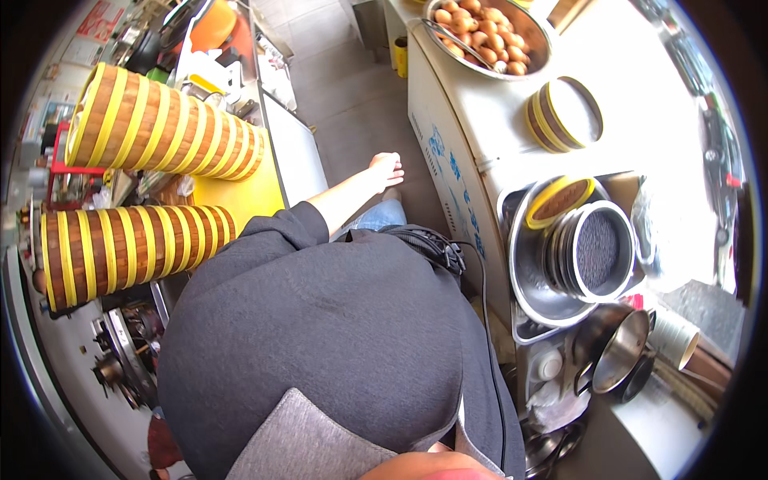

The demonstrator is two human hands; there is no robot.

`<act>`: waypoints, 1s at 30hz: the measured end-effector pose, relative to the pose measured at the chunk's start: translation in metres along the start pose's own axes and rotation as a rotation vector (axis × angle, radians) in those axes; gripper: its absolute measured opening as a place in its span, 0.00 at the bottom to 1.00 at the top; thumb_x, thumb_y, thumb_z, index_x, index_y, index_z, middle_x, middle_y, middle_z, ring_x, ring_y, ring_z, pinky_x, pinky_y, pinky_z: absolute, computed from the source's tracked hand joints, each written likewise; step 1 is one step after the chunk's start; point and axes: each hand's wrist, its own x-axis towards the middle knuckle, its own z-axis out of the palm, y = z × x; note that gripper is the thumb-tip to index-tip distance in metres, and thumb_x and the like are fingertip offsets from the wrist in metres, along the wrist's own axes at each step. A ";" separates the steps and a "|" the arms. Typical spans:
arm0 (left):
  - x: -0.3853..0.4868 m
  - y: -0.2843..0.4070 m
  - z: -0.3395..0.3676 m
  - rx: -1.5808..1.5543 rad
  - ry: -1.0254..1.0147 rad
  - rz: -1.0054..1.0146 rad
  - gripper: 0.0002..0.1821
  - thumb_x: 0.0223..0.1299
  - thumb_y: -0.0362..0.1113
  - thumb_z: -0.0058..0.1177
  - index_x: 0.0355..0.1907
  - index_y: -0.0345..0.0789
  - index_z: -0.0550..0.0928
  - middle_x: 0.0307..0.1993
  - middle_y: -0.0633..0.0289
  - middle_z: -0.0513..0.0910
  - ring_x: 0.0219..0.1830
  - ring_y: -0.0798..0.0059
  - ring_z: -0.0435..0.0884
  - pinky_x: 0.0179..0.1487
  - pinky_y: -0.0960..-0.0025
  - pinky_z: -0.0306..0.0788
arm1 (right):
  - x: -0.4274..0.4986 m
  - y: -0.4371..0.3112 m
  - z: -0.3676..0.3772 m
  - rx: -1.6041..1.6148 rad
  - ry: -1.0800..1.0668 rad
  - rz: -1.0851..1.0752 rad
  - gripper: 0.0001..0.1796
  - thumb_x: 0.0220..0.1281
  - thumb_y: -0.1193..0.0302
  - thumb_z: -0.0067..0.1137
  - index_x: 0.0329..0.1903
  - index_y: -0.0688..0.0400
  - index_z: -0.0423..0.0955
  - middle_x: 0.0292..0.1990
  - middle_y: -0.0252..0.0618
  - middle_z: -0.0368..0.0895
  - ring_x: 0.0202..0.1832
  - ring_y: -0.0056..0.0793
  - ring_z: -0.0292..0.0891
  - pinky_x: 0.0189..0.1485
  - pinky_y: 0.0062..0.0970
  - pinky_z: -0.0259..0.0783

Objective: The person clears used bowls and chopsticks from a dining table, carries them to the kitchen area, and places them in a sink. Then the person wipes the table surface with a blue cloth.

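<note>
My left hand [387,171] hangs over the walkway in front of my body, with its fingers loosely parted and nothing visible in it. My right hand is out of view. Left of me, two tall stacks of bamboo steamers with yellow bands, an upper stack [165,129] and a lower stack [138,249], stand by a yellow surface [255,198]. To the right, a short banded steamer [564,114] sits on a white chest freezer [462,114]. Beyond it is a steel bowl [537,36] of brown eggs [486,39] with a long metal utensil.
A steel basin [522,270] at right holds stacked round metal pans [597,252] and a yellow-rimmed round piece [558,201]. Steel pots [621,348] stand nearer me. A dark cable [486,312] hangs along my right side. Tiled floor [336,78] runs ahead between the counters.
</note>
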 end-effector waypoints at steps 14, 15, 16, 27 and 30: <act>0.200 0.178 -0.081 0.224 -0.002 -0.003 0.11 0.64 0.40 0.51 0.46 0.41 0.76 0.43 0.63 0.78 0.42 0.66 0.81 0.47 0.58 0.81 | 0.089 -0.343 0.107 -0.036 0.136 -0.147 0.13 0.66 0.62 0.53 0.43 0.55 0.80 0.35 0.50 0.85 0.40 0.49 0.84 0.44 0.40 0.78; 0.217 0.198 -0.089 0.312 -0.021 0.020 0.11 0.64 0.40 0.50 0.46 0.41 0.76 0.42 0.63 0.78 0.42 0.67 0.81 0.45 0.59 0.81 | 0.093 -0.377 0.127 -0.043 0.116 -0.167 0.13 0.66 0.62 0.53 0.43 0.55 0.80 0.35 0.50 0.85 0.40 0.49 0.84 0.44 0.40 0.78; 0.230 0.215 -0.097 0.394 -0.010 0.021 0.14 0.65 0.40 0.49 0.51 0.40 0.77 0.38 0.61 0.79 0.37 0.68 0.80 0.41 0.59 0.81 | 0.098 -0.408 0.142 -0.050 0.099 -0.185 0.13 0.66 0.62 0.53 0.43 0.55 0.80 0.35 0.50 0.85 0.40 0.49 0.84 0.43 0.40 0.78; 0.280 0.354 -0.199 0.461 0.039 -0.003 0.11 0.64 0.40 0.49 0.46 0.42 0.78 0.38 0.63 0.80 0.35 0.71 0.79 0.41 0.59 0.80 | 0.123 -0.575 0.155 -0.096 0.034 -0.273 0.13 0.67 0.60 0.53 0.42 0.55 0.80 0.35 0.51 0.85 0.40 0.50 0.83 0.43 0.41 0.77; 0.304 0.367 -0.224 0.299 0.107 -0.031 0.12 0.66 0.41 0.48 0.50 0.42 0.75 0.40 0.63 0.77 0.40 0.69 0.79 0.45 0.57 0.80 | 0.141 -0.597 0.155 -0.102 0.059 -0.285 0.14 0.67 0.60 0.53 0.42 0.56 0.80 0.35 0.51 0.85 0.40 0.50 0.83 0.42 0.42 0.77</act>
